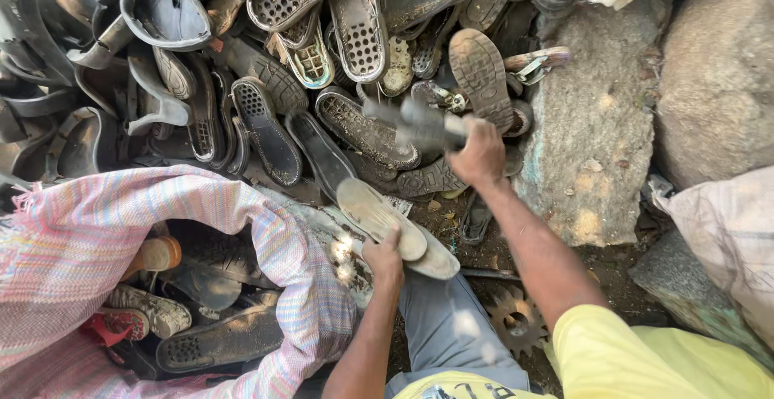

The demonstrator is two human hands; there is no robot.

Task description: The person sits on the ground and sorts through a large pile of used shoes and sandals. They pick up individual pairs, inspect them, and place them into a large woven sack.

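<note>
My left hand [384,257] grips the near end of a worn tan shoe sole [379,215], which lies over my knee on top of a second pale sole [435,260]. My right hand [480,155] is raised above the heap and is shut on the handle of a blurred, dark tool [411,122], whose shape I cannot make out. Beyond both hands lies a large heap of old dark shoe soles [355,20], most with their tread side up.
An open pink-and-white woven sack [89,230] at lower left holds several soles and shoes. Large grey stones [597,125] stand to the right, with a pale sack [726,238] at the right edge. A rusty toothed wheel [513,318] lies on the ground by my leg.
</note>
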